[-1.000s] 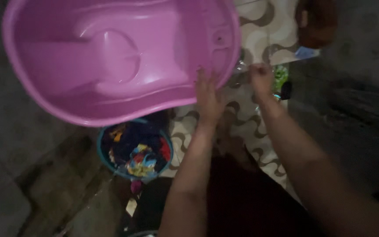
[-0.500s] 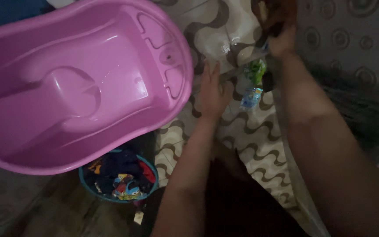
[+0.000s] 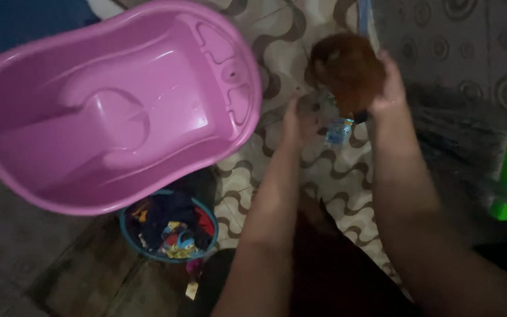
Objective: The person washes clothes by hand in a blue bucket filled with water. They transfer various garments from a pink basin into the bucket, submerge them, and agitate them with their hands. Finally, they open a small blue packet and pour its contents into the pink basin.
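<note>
Fingers of the right hand (image 3: 389, 88) wrap a brown furry bundle (image 3: 347, 70) — left hand (image 3: 297, 120) open, flat, just right of the pink tub (image 3: 107, 105).

Head view, steeply downward, close over floor (image 3: 277, 35)

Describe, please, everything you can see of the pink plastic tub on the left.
The pink tub is a long oval basin of smooth, glossy plastic with a rolled rim. Its floor has a raised, rounded seat-like hump, and one end carries moulded recesses. It looks empty, with a few shiny wet spots. It lies tilted, its open side toward the camera, overlapping a blue basket of clothes. Neither hand touches it; the left hand is nearest.
</note>
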